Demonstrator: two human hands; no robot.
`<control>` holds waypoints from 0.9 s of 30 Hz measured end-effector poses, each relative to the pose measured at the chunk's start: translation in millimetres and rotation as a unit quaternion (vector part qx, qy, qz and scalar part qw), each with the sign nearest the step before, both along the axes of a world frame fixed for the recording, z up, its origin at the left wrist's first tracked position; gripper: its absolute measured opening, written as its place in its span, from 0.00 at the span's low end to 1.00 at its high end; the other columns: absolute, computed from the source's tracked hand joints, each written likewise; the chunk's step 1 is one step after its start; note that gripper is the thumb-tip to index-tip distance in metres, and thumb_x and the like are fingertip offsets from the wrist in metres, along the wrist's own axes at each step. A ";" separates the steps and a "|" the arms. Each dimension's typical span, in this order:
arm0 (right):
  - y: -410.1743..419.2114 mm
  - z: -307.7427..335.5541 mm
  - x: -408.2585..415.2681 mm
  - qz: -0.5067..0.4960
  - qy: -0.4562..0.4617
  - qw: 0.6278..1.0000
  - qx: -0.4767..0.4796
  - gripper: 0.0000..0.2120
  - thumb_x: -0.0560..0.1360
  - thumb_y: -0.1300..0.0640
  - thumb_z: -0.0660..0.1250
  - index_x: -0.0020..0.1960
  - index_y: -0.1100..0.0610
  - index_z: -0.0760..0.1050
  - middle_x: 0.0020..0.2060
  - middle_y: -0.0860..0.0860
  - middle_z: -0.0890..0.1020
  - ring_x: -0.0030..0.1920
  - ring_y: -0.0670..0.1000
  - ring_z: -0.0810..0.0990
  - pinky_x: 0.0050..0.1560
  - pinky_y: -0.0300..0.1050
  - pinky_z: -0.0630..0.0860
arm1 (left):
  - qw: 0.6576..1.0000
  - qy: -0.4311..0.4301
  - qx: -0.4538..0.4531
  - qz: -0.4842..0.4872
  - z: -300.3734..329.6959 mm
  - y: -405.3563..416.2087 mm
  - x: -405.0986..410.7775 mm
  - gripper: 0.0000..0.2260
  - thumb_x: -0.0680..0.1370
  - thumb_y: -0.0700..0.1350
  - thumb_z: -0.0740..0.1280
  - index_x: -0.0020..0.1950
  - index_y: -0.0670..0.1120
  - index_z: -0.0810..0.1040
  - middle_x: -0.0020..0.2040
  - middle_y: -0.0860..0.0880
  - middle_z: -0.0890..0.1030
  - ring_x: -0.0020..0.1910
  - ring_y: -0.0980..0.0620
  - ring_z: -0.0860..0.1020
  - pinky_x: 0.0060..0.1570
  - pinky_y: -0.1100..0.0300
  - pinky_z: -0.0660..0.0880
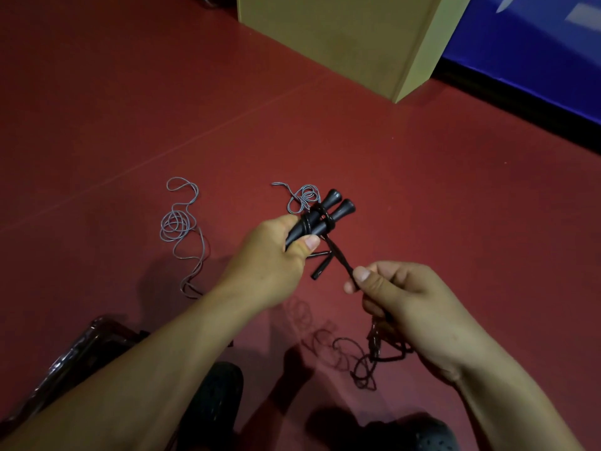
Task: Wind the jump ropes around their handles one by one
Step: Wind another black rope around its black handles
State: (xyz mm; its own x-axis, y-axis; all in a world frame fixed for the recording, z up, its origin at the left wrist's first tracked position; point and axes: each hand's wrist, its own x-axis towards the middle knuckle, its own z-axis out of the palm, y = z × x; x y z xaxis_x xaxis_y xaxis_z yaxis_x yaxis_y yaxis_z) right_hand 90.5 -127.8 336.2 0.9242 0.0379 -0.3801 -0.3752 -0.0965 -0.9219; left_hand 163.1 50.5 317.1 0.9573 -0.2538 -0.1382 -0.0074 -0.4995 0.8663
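Right now the left hand [276, 252] clenches 2 black handles [320, 218] pointing up-right; the right hand [400, 294] pinches the black rope [340, 258] taut, down-right of its few wraps.

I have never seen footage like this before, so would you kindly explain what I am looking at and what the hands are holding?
There is no machine here: a person wears a camera on the head, looking down at their own hands above a red floor. The left hand grips two black handles held together, with a few turns of black rope already wound round them. The right hand pinches that rope, whose slack hangs to the floor. Grey ropes lie loose farther off, and a cardboard box stands behind.
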 end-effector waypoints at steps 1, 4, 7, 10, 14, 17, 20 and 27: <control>0.9 -0.4 -0.5 0.007 -0.008 1.000 -0.005 0.13 0.80 0.55 0.62 0.43 0.62 0.78 0.24 0.49 0.63 0.23 0.46 0.56 0.23 0.37 0.54 | 1.000 0.001 0.005 0.002 -1.1 -0.3 -0.8 0.06 0.81 0.47 0.64 0.44 0.53 0.76 0.35 0.52 0.78 0.35 0.51 0.74 0.37 0.57 0.70; 3.3 -1.3 -1.1 0.024 -0.035 0.999 -0.018 0.14 0.78 0.52 0.64 0.41 0.60 0.80 0.24 0.49 0.64 0.23 0.47 0.57 0.23 0.36 0.56 | 1.000 0.006 0.028 0.001 -2.6 -0.8 -2.3 0.08 0.81 0.47 0.64 0.42 0.53 0.73 0.35 0.52 0.78 0.38 0.48 0.78 0.40 0.55 0.72; 3.9 -3.0 -2.9 0.028 -0.040 0.999 -0.020 0.14 0.76 0.50 0.65 0.42 0.61 0.80 0.23 0.48 0.65 0.23 0.46 0.58 0.24 0.37 0.56 | 0.998 0.034 0.056 -0.026 -4.3 0.4 0.0 0.07 0.81 0.49 0.65 0.43 0.54 0.74 0.39 0.46 0.81 0.42 0.45 0.82 0.45 0.49 0.77; 3.8 -6.9 -4.4 0.055 -0.036 0.997 -0.044 0.12 0.78 0.56 0.68 0.42 0.65 0.77 0.23 0.46 0.66 0.23 0.44 0.61 0.24 0.37 0.58 | 0.989 0.059 0.110 -0.075 -7.6 5.3 0.9 0.07 0.81 0.50 0.65 0.43 0.53 0.73 0.40 0.46 0.81 0.43 0.45 0.81 0.47 0.49 0.76; 7.8 -12.5 -3.8 0.100 -0.058 0.991 -0.071 0.12 0.78 0.59 0.67 0.39 0.64 0.73 0.26 0.48 0.65 0.26 0.45 0.61 0.27 0.37 0.59 | 0.972 0.093 0.164 -0.137 -10.4 8.4 -3.5 0.08 0.81 0.50 0.65 0.42 0.54 0.72 0.39 0.51 0.80 0.39 0.51 0.78 0.40 0.58 0.71; 6.8 -16.1 -1.0 0.086 -0.098 0.987 -0.090 0.11 0.79 0.59 0.66 0.41 0.65 0.75 0.29 0.49 0.66 0.30 0.46 0.62 0.30 0.39 0.60 | 0.963 0.096 0.183 -0.174 -7.2 9.5 -4.4 0.09 0.81 0.50 0.66 0.41 0.55 0.71 0.39 0.51 0.80 0.37 0.54 0.76 0.36 0.60 0.68; 2.0 -22.4 2.6 0.065 -0.147 0.972 -0.173 0.11 0.79 0.54 0.67 0.41 0.59 0.79 0.28 0.52 0.71 0.30 0.48 0.67 0.32 0.46 0.66 | 0.952 0.096 0.188 -0.221 -4.7 8.7 -6.8 0.07 0.80 0.51 0.67 0.45 0.51 0.74 0.43 0.46 0.82 0.34 0.54 0.75 0.35 0.60 0.69; -3.8 -23.6 3.2 -0.012 -0.212 0.902 -0.377 0.03 0.74 0.53 0.72 0.42 0.49 0.83 0.36 0.46 0.83 0.39 0.45 0.79 0.42 0.40 0.72 | 0.930 0.124 0.156 -0.310 -1.3 2.9 -12.2 0.06 0.80 0.51 0.67 0.44 0.53 0.75 0.36 0.55 0.81 0.24 0.64 0.73 0.26 0.71 0.67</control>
State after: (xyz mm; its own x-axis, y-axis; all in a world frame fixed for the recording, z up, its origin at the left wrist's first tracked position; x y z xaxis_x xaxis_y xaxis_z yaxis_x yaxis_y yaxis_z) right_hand 93.7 -131.6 312.6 0.9897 -0.1045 0.0976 -0.0144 -0.7520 -0.6590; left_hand 150.9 53.4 315.8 0.5690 -0.6566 -0.4951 -0.1967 -0.6933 0.6933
